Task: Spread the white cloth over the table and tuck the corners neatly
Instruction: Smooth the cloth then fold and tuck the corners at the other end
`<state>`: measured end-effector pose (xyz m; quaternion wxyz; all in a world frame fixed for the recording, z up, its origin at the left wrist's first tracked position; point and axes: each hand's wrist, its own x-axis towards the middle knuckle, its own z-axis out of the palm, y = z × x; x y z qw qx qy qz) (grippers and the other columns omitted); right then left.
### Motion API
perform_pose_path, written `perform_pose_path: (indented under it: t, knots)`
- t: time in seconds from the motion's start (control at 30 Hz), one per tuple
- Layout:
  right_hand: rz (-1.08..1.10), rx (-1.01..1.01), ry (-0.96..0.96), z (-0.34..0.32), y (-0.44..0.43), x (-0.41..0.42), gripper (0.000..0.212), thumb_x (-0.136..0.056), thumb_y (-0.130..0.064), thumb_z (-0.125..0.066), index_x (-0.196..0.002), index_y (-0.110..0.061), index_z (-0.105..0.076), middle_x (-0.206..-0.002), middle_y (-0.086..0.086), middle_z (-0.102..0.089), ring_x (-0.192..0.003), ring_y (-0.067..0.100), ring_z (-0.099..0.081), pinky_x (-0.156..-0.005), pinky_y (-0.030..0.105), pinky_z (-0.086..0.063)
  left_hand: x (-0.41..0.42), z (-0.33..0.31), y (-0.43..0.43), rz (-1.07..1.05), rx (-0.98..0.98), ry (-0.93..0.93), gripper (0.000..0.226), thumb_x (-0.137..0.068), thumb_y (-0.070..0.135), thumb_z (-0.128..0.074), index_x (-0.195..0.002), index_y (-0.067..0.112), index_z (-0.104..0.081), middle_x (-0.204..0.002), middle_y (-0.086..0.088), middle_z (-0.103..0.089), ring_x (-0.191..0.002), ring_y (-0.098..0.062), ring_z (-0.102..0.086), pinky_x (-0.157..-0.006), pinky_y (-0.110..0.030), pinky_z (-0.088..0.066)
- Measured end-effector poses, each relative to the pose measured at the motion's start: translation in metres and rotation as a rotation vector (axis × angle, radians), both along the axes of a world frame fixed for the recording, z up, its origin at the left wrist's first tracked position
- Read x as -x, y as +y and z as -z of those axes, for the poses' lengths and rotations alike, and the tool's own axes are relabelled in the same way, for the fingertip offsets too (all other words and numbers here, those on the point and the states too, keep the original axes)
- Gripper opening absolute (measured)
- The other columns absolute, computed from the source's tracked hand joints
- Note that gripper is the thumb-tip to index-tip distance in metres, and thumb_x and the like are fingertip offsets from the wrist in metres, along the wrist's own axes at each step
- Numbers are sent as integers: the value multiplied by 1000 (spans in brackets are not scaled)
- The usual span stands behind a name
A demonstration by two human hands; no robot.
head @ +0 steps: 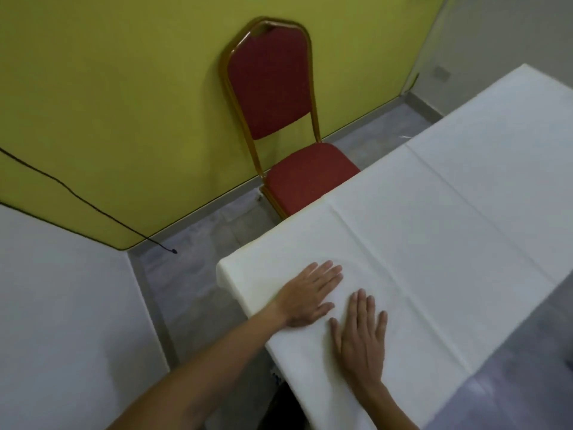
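Cloth point(434, 218): white, spread flat over the whole tabletop, which it hides; fold creases cross it; draped over the near left corner.
Left hand point(310, 294): palm down, fingers straight, pressing the cloth near that corner.
Right hand point(361, 339): palm down, fingers straight and slightly spread, flat on the cloth just beside the left hand; thumbs nearly meet.
Chair point(273, 97): red, gold frame, at the left edge, seat partly behind the cloth, back near the yellow wall point(124, 103).
Cable point(77, 197): black, running down the wall.
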<state>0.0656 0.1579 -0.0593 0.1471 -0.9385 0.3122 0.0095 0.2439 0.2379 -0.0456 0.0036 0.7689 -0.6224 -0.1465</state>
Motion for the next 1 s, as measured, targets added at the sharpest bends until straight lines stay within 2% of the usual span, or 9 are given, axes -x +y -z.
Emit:
perform_pose_path:
  t: [0.07,0.13,0.23,0.4,0.47,0.53,0.7,0.9,1.0]
  knots:
    - [17,14,19,3,-2,5,76,-98,-51,-33,-152,2,-30,-161,19,-27,-149,35,-25,-121,57,-17,-18,2,11,-11,5,1,68,-101,57,-22,-156,19,-10,-165,-1,-4,-152,-20,3,-124,-44,-5]
    - [33,5,33,2,-2,5,79,-97,-55,-32,-153,1,-28,-162,18,-25,-151,34,-22,-121,58,-17,-46,-2,29,-109,-9,-12,71,-101,58,-21,-157,18,-6,-165,0,0,-152,-18,6,-123,-45,-9]
    - [42,-14,53,1,-2,2,81,-97,-57,-29,-154,0,-26,-163,16,-23,-152,31,-19,-121,57,-17,-86,-8,53,-325,-56,-35,75,-99,60,-15,-156,13,0,-164,-4,3,-152,-22,6,-122,-48,-14]
    - [63,-40,104,-7,0,0,82,-97,-58,-24,-156,-2,-19,-165,13,-16,-154,27,-11,-121,56,-15,-126,-16,93,-795,-223,60,88,-95,67,-13,-154,3,-1,-163,-17,1,-151,-31,3,-123,-45,-5]
    - [100,-76,114,-13,3,-5,86,-96,-61,-25,-157,-2,-14,-166,12,-11,-154,27,-7,-122,55,-10,-123,-22,101,-725,-232,51,86,-94,65,-9,-154,2,-1,-163,-17,1,-151,-31,4,-123,-46,-3]
    - [109,-90,110,-19,9,-17,89,-96,-63,-27,-157,-3,-8,-166,13,-7,-154,28,-4,-123,53,-4,-106,-27,96,-541,-144,-1,82,-96,61,-6,-154,5,-1,-163,-15,2,-151,-29,7,-122,-44,2]
    - [-80,-100,24,-15,29,-67,69,-104,-52,-15,-158,-10,-3,-167,8,4,-154,27,1,-123,45,4,-38,-24,50,-281,-14,10,68,-101,50,-11,-156,11,-4,-164,-8,-2,-151,-24,2,-123,-45,-6]
    - [-182,-40,54,6,4,-91,66,-106,-48,-11,-159,-13,6,-166,3,15,-153,20,15,-125,48,2,-41,-4,62,-493,6,-25,67,-99,57,-16,-156,22,-9,-165,-3,-3,-152,-23,0,-123,-47,-3]
    - [-195,-39,86,2,2,-90,69,-106,-51,-15,-158,-17,13,-166,0,19,-152,17,19,-125,46,5,-56,-8,90,-650,2,-18,69,-99,57,-20,-156,18,-11,-164,-4,-5,-152,-24,-2,-123,-44,1]
